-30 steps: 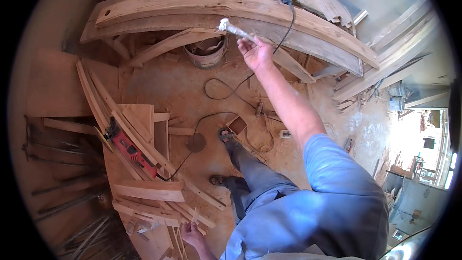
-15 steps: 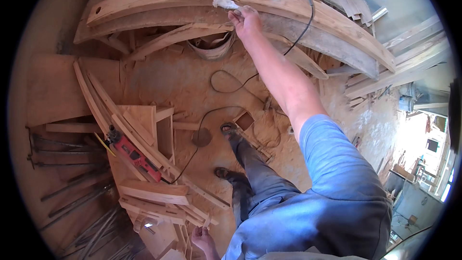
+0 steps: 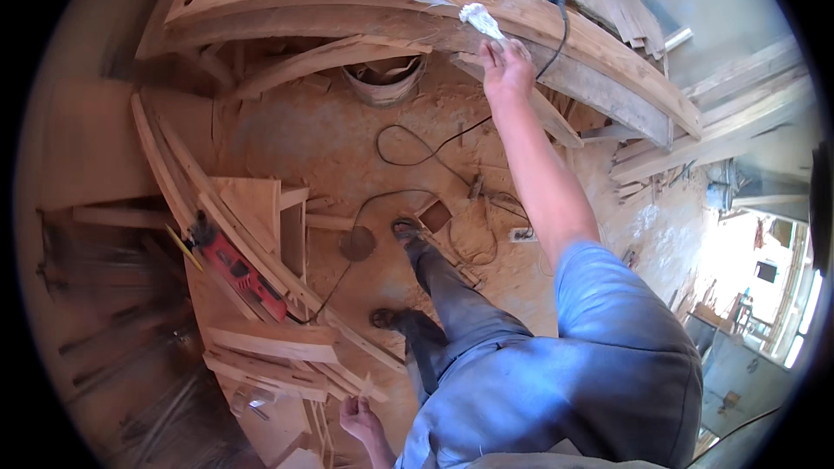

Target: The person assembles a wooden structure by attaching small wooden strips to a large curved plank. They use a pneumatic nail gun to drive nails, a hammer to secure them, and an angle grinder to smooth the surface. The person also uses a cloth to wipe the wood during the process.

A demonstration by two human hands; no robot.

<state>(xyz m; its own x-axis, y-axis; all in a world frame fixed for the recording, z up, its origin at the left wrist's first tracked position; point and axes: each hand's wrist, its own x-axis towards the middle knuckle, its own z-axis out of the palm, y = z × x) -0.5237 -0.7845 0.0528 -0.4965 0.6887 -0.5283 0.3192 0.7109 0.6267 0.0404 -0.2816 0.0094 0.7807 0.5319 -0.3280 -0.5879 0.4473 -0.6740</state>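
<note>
At upper centre, the right hand point(image 3: 509, 69) grips a white-coated brush point(image 3: 480, 20); at lower centre, the left hand point(image 3: 360, 419) half-curls, its hold unclear.

Sawdust point(image 3: 476, 152) is coating the floor point(image 3: 278, 143) below you; daylight point(image 3: 737, 247) is glaring through an opening point(image 3: 768, 282) to your right.

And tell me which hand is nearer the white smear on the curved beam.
Right. The right hand, holding a white-coated brush, is close, just right of the white smear; the left hand is far off, near the short wooden pieces.
</note>
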